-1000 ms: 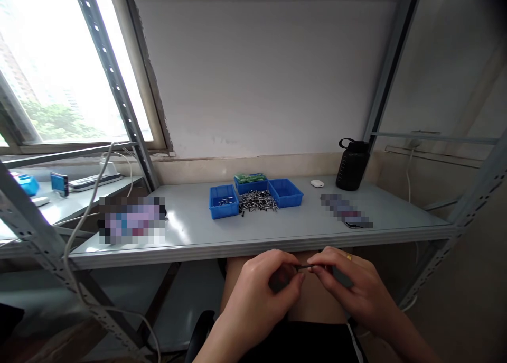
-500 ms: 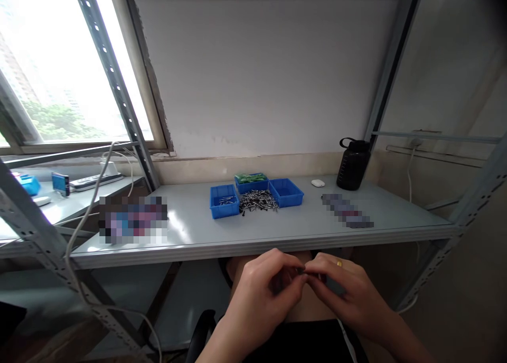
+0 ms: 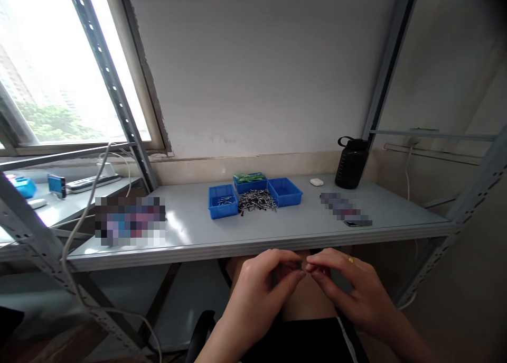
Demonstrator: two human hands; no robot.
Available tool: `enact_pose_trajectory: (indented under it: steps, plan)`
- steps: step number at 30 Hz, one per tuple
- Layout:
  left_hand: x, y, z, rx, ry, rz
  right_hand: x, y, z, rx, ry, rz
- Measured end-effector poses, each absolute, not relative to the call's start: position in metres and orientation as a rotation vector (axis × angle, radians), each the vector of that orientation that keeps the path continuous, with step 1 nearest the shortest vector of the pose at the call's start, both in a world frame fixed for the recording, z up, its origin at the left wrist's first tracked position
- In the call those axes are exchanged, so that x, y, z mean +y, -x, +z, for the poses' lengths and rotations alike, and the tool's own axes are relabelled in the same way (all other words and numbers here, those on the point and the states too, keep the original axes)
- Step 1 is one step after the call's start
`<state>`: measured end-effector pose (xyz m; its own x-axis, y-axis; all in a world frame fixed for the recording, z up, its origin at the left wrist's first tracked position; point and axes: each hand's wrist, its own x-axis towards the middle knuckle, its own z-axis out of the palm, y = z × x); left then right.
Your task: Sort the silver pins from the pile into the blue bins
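My left hand (image 3: pixel 263 285) is above my lap, just in front of the table edge, thumb and fingers curled toward each other. A small dark thing shows near its fingertips, too small to name. My right hand (image 3: pixel 354 286), with a ring on one finger, faces it across a narrow gap. Its fingers are closed in a pinch, and whatever they hold is hidden. Beyond both hands, a pile of screws (image 3: pixel 257 200) with dark heads lies on the table. Around the pile stand a left blue bin (image 3: pixel 224 211) with several screws, a back blue bin (image 3: pixel 250 186) with green packets and a right blue bin (image 3: pixel 288 198).
A black bottle (image 3: pixel 351 163) and a white earbud case (image 3: pixel 316 182) stand at the table's back right. Blurred-out items lie at the left and right. Metal shelf posts (image 3: pixel 109 72) rise at both sides, and a white cable (image 3: pixel 71 241) hangs at the left.
My hands have drawn slightly apart, the right one moving a little to the right. Their fingertips met before and now have a gap between them. The view has shifted slightly.
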<state>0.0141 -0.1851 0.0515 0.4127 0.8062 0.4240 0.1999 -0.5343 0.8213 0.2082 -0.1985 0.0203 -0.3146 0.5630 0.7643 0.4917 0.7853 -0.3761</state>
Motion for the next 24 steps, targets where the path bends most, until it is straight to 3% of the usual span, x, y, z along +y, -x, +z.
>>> enact_pose_trajectory:
  steps: [12,24]
  plan:
    - [-0.1864,-0.0091,0.049,0.897,-1.964,0.954,-0.1947,-0.2129,0.0164,-2.161,0.678,0.207]
    - [-0.1876,-0.0114,0.0554,0.893,-2.088,1.047,-0.1956,-0.2114,0.0212,-2.077,0.707,0.111]
